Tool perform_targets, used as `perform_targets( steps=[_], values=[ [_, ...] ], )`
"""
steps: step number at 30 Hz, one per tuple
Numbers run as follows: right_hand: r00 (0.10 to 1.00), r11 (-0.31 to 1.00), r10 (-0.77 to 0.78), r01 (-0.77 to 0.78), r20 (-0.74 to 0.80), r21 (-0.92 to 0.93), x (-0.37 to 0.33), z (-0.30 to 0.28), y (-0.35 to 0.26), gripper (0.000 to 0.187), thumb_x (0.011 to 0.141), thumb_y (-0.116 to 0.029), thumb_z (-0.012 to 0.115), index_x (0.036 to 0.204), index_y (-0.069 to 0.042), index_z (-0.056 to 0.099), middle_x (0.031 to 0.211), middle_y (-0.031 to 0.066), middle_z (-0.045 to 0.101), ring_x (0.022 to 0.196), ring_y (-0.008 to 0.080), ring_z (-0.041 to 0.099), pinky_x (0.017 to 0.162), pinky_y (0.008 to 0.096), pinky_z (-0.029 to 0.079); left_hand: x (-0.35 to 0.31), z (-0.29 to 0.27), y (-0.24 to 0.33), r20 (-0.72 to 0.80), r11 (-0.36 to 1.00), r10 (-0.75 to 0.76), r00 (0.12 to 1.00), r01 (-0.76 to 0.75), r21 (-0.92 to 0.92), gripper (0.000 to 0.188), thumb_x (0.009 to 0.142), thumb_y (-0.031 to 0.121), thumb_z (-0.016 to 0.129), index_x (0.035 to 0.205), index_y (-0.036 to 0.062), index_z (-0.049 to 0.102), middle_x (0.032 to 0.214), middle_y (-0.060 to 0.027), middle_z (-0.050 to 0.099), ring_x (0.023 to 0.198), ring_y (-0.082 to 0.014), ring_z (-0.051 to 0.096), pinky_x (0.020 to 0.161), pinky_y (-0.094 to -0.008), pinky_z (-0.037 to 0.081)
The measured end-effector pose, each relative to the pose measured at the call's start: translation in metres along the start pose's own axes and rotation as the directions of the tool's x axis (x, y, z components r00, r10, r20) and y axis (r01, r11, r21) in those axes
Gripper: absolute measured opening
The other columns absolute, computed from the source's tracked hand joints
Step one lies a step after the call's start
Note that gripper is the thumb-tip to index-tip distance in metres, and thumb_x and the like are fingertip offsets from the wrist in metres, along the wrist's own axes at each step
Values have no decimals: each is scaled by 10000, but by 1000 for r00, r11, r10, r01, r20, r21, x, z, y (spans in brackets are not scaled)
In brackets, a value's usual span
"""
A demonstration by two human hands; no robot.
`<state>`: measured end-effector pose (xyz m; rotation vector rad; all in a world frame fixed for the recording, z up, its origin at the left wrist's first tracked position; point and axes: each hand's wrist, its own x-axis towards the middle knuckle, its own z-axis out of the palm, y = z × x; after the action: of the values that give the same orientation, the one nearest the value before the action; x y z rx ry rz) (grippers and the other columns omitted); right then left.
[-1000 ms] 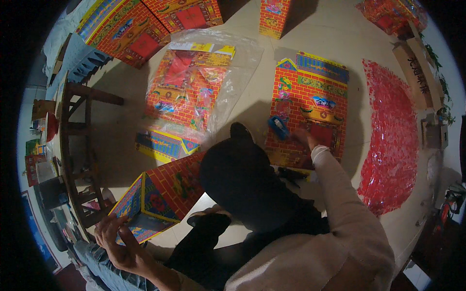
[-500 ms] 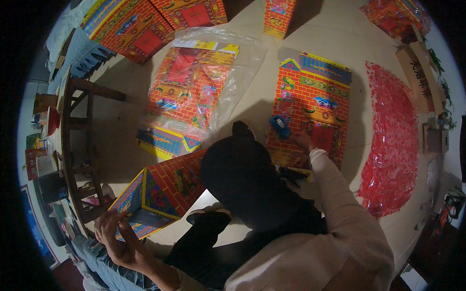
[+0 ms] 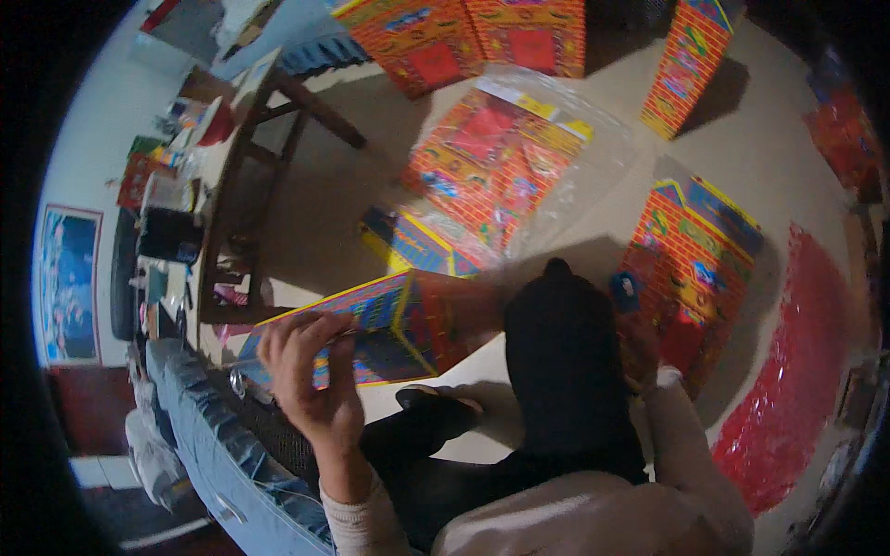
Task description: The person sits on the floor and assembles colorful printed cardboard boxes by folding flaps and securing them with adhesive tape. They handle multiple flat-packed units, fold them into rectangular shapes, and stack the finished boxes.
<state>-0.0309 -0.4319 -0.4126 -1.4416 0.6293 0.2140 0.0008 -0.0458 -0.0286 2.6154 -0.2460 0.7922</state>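
Box [image 3: 408,320], brick-printed with a bright roof pattern, sits left of centre in the head view, reaching toward the dark-clad leg [image 3: 564,371]. The left hand [image 3: 315,375] is raised before the box's left end, thumb and fingertips near one another; whether they pinch anything cannot be told. Right of centre, the right hand [image 3: 642,347] is blurred, just beside a blue tool [image 3: 625,291] over a flat printed panel [image 3: 695,269]; that hand's grip cannot be made out. The box board looks thin, so light fingertips along the edges should suit it better than a squeeze on the face. The tool is best held squarely by its body, the panel kept flat.
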Motion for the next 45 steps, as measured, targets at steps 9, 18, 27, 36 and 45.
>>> perform_targets(
  steps=[9, 18, 27, 36, 45],
  values=[
    [857, 851, -514, 505, 35, 146, -31, 65, -204, 98, 914, -29, 615, 1000, -43, 661, 1204, 63, 612, 1061, 149, 563, 939, 283, 432, -2, -13, -4, -38, 997, -32, 999, 29, -78, 201, 768, 51, 728, 961, 91, 691, 957, -68, 686, 1034, -264, 603, 983, -416, 357],
    [426, 617, -760, 711, 492, 337, -173, 191, -303, 124, 852, -25, 691, 975, -36, 703, 1311, 127, 552, 1227, 205, 491, 1029, 346, 376, -8, -18, -19, -158, 996, 5, 987, -20, -92, 197, 764, 45, 732, 951, 85, 686, 952, -59, 687, 1064, -251, 611, 1033, -430, 352],
    [479, 717, -684, 581, 550, 386, -193, 232, -305, 138, 923, -109, 644, 1011, -23, 707, 1356, 133, 530, 1266, 188, 475, 1046, 348, 359, -7, -14, -24, -214, 979, 24, 977, -66, -192, 194, 748, 31, 713, 929, 101, 696, 909, -52, 679, 999, -247, 616, 1027, -434, 365],
    [482, 705, -681, 633, 551, 318, -201, 239, -306, 158, 955, -99, 594, 1028, -11, 703, 1320, 139, 549, 1275, 190, 473, 1028, 335, 380, -10, -11, -30, -260, 963, 19, 965, -88, -254, 168, 749, 38, 707, 907, 90, 681, 885, -60, 662, 971, -257, 611, 1035, -431, 363],
    [485, 684, -692, 678, 535, 268, -195, 246, -303, 177, 961, -111, 591, 1044, -1, 702, 1286, 128, 560, 1230, 179, 498, 1003, 316, 397, -10, -13, -32, -229, 968, 45, 972, -98, -229, 173, 751, 54, 696, 918, 93, 682, 914, -74, 667, 1005, -272, 601, 1046, -447, 352]
  ],
)
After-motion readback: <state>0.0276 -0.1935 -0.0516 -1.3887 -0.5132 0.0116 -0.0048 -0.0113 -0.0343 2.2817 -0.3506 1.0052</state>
